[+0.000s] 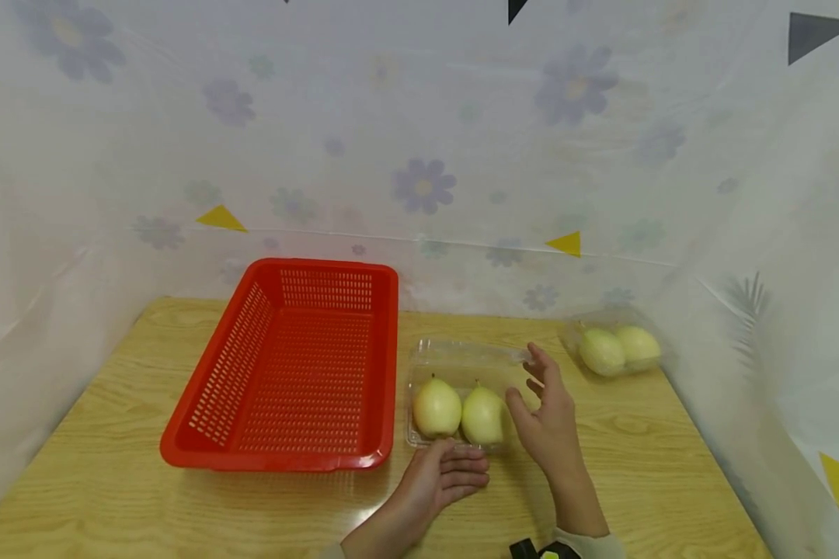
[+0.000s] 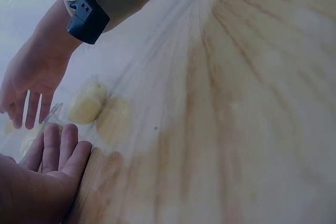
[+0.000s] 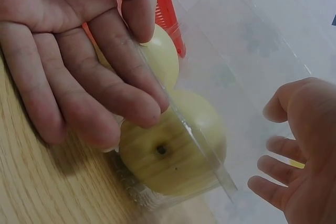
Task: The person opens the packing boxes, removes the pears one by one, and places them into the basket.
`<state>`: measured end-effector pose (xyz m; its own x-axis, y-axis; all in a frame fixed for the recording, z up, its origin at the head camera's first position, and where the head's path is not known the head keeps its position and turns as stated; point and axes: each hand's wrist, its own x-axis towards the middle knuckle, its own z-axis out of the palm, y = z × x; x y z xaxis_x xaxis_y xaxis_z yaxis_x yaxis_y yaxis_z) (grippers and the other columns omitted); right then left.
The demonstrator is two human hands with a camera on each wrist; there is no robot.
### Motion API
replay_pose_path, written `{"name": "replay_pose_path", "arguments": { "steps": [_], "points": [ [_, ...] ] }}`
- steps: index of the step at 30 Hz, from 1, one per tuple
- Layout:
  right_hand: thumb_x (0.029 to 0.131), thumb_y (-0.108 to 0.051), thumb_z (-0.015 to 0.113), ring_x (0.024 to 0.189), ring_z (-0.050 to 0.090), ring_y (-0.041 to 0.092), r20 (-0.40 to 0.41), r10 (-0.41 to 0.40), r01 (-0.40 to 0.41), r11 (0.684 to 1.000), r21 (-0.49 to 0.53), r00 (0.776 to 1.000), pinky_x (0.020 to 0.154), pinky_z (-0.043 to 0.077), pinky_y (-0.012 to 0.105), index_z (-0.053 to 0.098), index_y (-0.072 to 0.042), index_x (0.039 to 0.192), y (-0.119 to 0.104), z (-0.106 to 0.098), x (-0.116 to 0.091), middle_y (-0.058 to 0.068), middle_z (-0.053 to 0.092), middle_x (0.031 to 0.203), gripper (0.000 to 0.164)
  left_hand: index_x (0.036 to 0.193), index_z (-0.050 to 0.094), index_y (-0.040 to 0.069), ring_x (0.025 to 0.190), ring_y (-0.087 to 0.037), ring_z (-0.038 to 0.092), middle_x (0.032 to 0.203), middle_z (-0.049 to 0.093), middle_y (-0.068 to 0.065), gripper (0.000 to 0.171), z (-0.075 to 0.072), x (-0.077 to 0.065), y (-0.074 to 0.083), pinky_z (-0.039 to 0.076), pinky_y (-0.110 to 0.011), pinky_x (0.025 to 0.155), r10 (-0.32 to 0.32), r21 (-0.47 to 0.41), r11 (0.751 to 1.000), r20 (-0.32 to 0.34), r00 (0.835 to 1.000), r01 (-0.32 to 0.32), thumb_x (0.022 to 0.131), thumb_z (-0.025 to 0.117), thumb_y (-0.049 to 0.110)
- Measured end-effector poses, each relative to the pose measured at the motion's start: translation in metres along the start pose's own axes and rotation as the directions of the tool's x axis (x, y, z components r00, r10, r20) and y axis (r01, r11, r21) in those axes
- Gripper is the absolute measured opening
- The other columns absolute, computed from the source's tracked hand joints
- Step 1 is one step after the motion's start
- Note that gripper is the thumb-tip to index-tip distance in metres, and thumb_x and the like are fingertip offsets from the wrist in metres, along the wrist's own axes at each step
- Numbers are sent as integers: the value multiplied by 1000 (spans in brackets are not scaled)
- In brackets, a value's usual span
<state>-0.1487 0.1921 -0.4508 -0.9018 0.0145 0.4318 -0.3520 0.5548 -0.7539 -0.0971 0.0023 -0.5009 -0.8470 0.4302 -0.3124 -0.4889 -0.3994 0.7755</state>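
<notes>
Clear, shiny plastic box — lower ctr of frame, just R of red slotted basket — w/ 2 smooth, rounded yellow-green pears. L hand at near edge, fingers loosely extended; R hand fingers spread by R side. Neither grips anything; contact unclear.

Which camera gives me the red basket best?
The head view: the red basket shows whole there, with nothing covering it. The right wrist view catches only slivers of it beyond the left hand; the left wrist view does not show it.
</notes>
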Motion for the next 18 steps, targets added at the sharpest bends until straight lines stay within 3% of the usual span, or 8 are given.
{"name": "replay_pose_path", "arguments": {
  "steps": [10, 18],
  "points": [
    [99, -2, 56, 135, 46, 37, 59, 54, -59, 994, 92, 997, 102, 45, 58, 37, -17, 152, 16, 6, 0, 9, 45, 150, 59, 120, 63, -10, 104, -31, 69, 117, 69, -22, 49, -1, 0, 0, 55, -42, 95, 8, 2, 1000, -6, 1000, -8, 102, 41, 30],
    [98, -2, 56, 135, 47, 41, 83, 108, -118, 985, 123, 991, 103, 45, 59, 42, -15, 146, 28, 9, -1, 16, 46, 149, 52, 119, 64, -9, 102, -30, 70, 112, 71, -19, 48, 1, 1, -1, 55, -42, 95, 5, -6, 1000, -10, 1000, -5, 101, 41, 29]
  ]
}}
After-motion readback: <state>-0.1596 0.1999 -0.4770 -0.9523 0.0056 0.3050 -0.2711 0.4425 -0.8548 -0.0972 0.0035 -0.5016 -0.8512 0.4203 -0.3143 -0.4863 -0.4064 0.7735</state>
